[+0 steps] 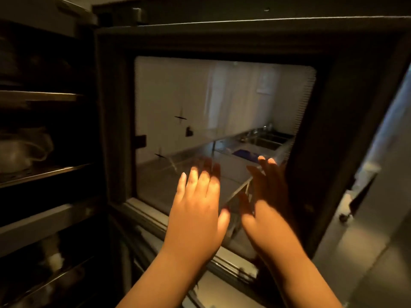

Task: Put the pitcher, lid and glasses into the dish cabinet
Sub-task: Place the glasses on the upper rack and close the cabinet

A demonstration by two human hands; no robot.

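The dish cabinet's door (222,45) stands swung open in front of me, a dark frame around a glass pane (200,103). My left hand (198,207) and my right hand (264,201) are both raised before the lower part of the pane, fingers spread, holding nothing. Whether they touch the glass I cannot tell. At the left the cabinet's dim shelves (42,96) show, with a pale glass vessel (24,150) on the middle shelf. Pitcher, lid and glasses cannot be told apart in the dark.
Through the pane I see a steel counter with a sink (264,138) and a blue cloth (244,154). A lower shelf (40,218) holds dim objects. A grey panel and floor (367,241) lie to the right of the door.
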